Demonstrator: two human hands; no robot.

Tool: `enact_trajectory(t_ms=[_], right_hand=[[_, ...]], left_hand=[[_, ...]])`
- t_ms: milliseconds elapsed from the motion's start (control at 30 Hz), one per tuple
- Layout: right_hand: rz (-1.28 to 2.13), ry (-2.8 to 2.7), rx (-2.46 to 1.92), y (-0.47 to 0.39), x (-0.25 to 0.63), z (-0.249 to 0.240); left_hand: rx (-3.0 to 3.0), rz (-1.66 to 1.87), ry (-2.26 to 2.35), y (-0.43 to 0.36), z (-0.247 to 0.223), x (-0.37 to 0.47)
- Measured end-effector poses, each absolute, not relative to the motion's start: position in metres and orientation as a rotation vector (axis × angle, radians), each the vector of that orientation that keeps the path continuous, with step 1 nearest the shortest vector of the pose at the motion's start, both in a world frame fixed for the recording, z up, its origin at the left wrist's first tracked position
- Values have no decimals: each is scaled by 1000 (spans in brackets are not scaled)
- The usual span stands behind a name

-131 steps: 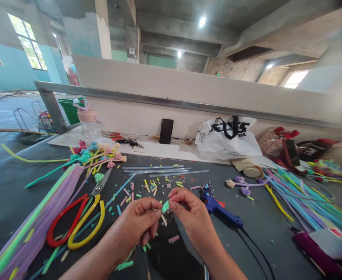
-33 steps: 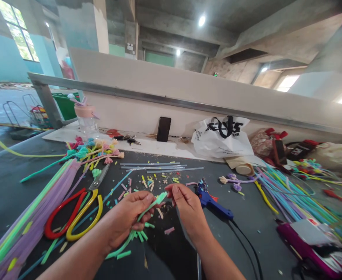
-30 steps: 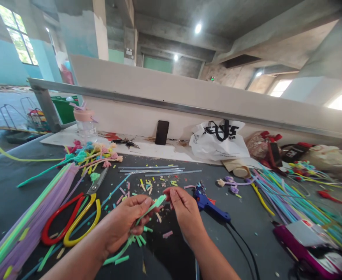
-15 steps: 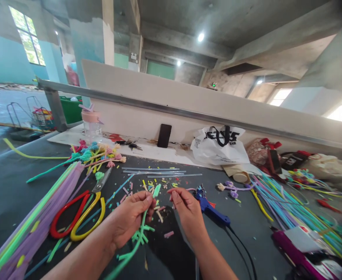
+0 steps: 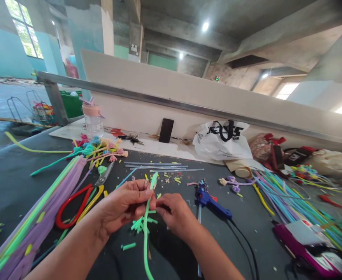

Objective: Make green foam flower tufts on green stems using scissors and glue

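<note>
My left hand (image 5: 127, 204) pinches a green pipe cleaner (image 5: 146, 243) near its upper end, between thumb and fingers. The stem's tip stands above the fingertips, and its long tail hangs down toward the front of the table. Close beside it, my right hand (image 5: 175, 214) has its fingers curled together by the left fingertips; whatever is in them is hidden. Short green pieces (image 5: 140, 224) lie on the table just below my left hand. Past my right hand rests a blue glue gun (image 5: 214, 206) with a black cord.
Scissors (image 5: 75, 208) with red and yellow handles lie at left by a bundle of purple and green pipe cleaners (image 5: 46, 206). Clear glue sticks (image 5: 162, 167) lie ahead. A phone (image 5: 166, 130) and a white bag (image 5: 221, 146) stand behind. More pipe cleaners (image 5: 284, 198) are at right.
My right hand has moved left and down, up close to my left fingers. The green pipe cleaner's tail has swung from slanting left to hanging nearly straight down.
</note>
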State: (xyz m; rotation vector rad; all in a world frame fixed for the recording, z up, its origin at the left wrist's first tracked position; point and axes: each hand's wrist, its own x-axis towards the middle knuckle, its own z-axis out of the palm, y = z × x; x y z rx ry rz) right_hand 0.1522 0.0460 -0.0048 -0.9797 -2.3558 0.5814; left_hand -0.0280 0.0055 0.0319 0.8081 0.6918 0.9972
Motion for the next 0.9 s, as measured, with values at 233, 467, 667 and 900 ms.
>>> enact_trajectory(t_ms=[233, 467, 667, 900], right_hand=[[207, -2678, -1050, 40, 140, -23], [265, -2645, -1218, 41, 148, -5], [109, -2185, -1903, 70, 230, 28], [165, -1996, -2266, 89, 271, 3]], left_hand=[[821, 899, 634, 4, 23, -21], [819, 896, 681, 6, 15, -17], [797, 948, 705, 9, 16, -23], [777, 968, 588, 12, 10, -25]])
